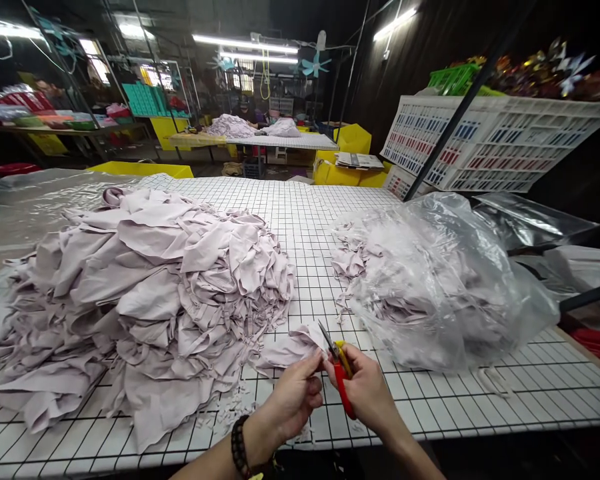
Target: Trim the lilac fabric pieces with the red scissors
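Note:
My right hand (367, 390) grips a pair of scissors (343, 383) with red and yellow handles, the blades pointing up and away from me. Close beside it, my left hand (295, 393) pinches the near edge of a pale lilac fabric piece (293, 347) that lies on the table. The blades are next to the fabric's right end; whether they touch it I cannot tell. To the left rises a large heap of the same lilac fabric (165, 267). On the right, more lilac pieces (353, 260) lie partly under a clear plastic bag (450, 293).
The table has a white cloth with a black grid (315, 267). Small fabric scraps (230, 410) litter its near part. A white plastic crate (500, 143) stands beyond the bag, with a dark pole (455, 100) slanting before it. Farther back is another table (300, 141) with fabric piles.

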{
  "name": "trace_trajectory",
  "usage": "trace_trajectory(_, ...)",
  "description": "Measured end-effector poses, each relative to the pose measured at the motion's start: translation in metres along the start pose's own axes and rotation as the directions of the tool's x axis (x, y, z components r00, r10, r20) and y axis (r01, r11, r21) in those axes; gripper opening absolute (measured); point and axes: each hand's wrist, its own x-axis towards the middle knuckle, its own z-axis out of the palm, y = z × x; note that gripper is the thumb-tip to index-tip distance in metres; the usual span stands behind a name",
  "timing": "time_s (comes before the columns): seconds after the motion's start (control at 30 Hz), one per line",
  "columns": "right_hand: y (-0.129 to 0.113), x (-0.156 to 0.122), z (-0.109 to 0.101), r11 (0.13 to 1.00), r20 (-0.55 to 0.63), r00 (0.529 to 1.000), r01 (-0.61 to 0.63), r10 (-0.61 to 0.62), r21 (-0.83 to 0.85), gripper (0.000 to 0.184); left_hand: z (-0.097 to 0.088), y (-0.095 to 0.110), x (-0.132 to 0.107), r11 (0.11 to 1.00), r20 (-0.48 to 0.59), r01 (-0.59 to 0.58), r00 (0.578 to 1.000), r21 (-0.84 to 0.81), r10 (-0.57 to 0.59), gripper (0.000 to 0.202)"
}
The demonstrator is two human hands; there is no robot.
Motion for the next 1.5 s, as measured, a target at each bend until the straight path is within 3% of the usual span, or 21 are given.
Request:
trace_trajectory(0.13,0.014,-0.006,0.004,0.999,0.0,1.0,-0.027,0.027,0.045,0.023,-0.008,-0.001,-0.001,0.982,-0.052,0.109,0.992,-0.157,-0.118,0.03)
trace_trajectory(0.3,0.009,0.016,-0.013,0.999,0.044,0.998,0.034,-0.034,-0.005,0.019,-0.017,-0.003,-0.007,0.952,-0.011,0.113,0.993,-0.284,-0.121,0.02)
trace_trajectory(0.4,0.0,0.044,-0.017,0.987,0.202,0.971,0.146,-0.129,-0.072,0.017,-0.019,-0.002,-0.014,0.912,0.073,0.19,0.982,-0.363,-0.176,0.013)
trace_trajectory(0.47,-0.003,0.065,-0.013,0.982,0.445,0.886,0.177,-0.13,-0.066,0.014,-0.02,-0.001,-0.02,0.895,0.115,0.22,0.975,-0.389,-0.189,0.011)
trace_trajectory(0.53,-0.002,0.083,-0.005,0.982,0.656,0.749,0.179,-0.095,-0.062,0.013,-0.021,0.001,-0.027,0.884,0.132,0.222,0.974,-0.412,-0.183,0.008)
trace_trajectory(0.6,0.0,0.096,0.002,0.981,0.754,0.653,0.182,-0.068,-0.069,0.014,-0.022,0.003,-0.034,0.872,0.147,0.223,0.973,-0.436,-0.175,0.01)
trace_trajectory(0.63,0.0,0.101,0.004,0.979,0.762,0.644,0.189,-0.07,-0.07,0.014,-0.023,0.004,-0.037,0.868,0.154,0.224,0.973,-0.443,-0.172,0.015)
trace_trajectory(0.7,-0.001,0.105,0.007,0.976,0.733,0.673,0.208,-0.099,-0.059,0.012,-0.024,0.008,-0.043,0.869,0.161,0.223,0.973,-0.442,-0.168,0.024)
trace_trajectory(0.77,-0.005,0.104,0.006,0.972,0.651,0.744,0.232,-0.15,-0.04,0.009,-0.022,0.012,-0.046,0.888,0.133,0.179,0.982,-0.423,-0.134,0.026)
trace_trajectory(0.83,-0.01,0.098,0.005,0.963,0.474,0.847,0.271,-0.241,0.004,0.01,-0.018,0.018,-0.047,0.927,0.074,0.067,0.996,-0.368,-0.042,0.021)
trace_trajectory(0.9,-0.014,0.088,0.004,0.941,0.214,0.916,0.33,-0.338,0.075,0.01,-0.014,0.025,-0.044,0.963,0.01,-0.105,0.994,-0.247,0.111,0.019)
trace_trajectory(0.97,-0.013,0.077,0.005,0.919,-0.025,0.927,0.375,-0.374,0.122,0.012,-0.011,0.031,-0.039,0.955,-0.036,-0.29,0.957,-0.061,0.288,0.023)
trace_trajectory(1.03,-0.008,0.066,0.008,0.927,-0.117,0.933,0.355,-0.341,0.123,0.013,-0.011,0.035,-0.033,0.893,-0.067,-0.426,0.896,0.147,0.438,0.029)
trace_trajectory(1.17,0.012,0.049,0.02,0.966,-0.02,0.975,0.224,-0.223,0.128,0.011,-0.017,0.037,-0.026,0.707,-0.136,-0.535,0.745,0.463,0.653,0.033)
trace_trajectory(1.2,0.017,0.047,0.023,0.972,0.021,0.982,0.185,-0.19,0.145,0.012,-0.018,0.036,-0.025,0.68,-0.13,-0.54,0.728,0.496,0.673,0.034)
trace_trajectory(1.23,0.022,0.044,0.027,0.976,0.063,0.986,0.144,-0.156,0.162,0.015,-0.019,0.035,-0.024,0.679,-0.111,-0.534,0.739,0.503,0.664,0.034)
trace_trajectory(1.37,0.032,0.04,0.026,0.981,0.222,0.974,0.007,-0.051,0.193,0.028,-0.022,0.028,-0.018,0.812,0.007,-0.469,0.867,0.348,0.497,0.035)
trace_trajectory(1.5,0.022,0.034,0.0,0.997,0.174,0.982,0.069,-0.071,0.014,0.026,-0.022,0.026,-0.012,0.824,-0.002,-0.485,0.861,0.294,0.508,0.033)
